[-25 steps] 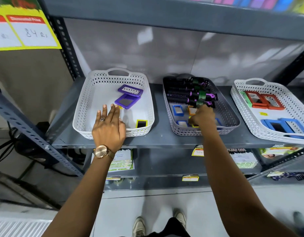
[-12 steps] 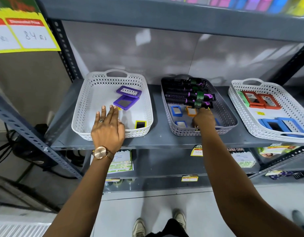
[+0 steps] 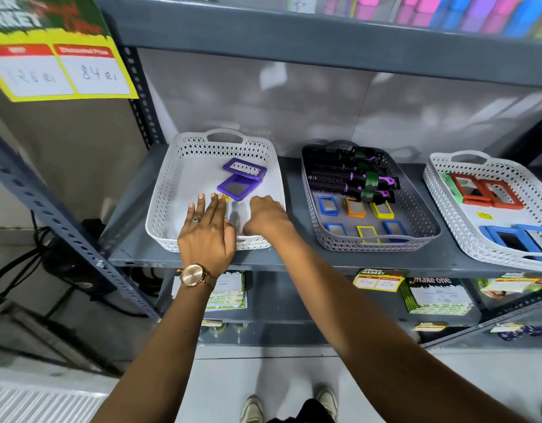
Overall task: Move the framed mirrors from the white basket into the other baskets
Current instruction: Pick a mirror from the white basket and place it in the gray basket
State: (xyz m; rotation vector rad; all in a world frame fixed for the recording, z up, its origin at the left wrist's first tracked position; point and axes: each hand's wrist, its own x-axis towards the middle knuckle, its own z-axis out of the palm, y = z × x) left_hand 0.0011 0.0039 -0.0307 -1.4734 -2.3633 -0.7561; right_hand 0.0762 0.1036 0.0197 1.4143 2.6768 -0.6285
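Note:
The white basket stands at the shelf's left. Two purple framed mirrors lie at its back right. My left hand rests flat over the front rim, fingers apart, holding nothing. My right hand reaches down into the front right corner, knuckles up, fingers curled under and hidden. The grey basket in the middle holds several small blue, orange and yellow framed mirrors. A second white basket on the right holds red, blue and green mirrors.
Black and purple hairbrushes fill the back of the grey basket. A shelf board hangs overhead. A slanted metal upright crosses at the left. Price tags and leaflets sit on the shelf below.
My right hand has left the grey basket and moved left into the white basket's front right corner, covering the small yellow mirror seen there earlier. The left hand stayed on the rim.

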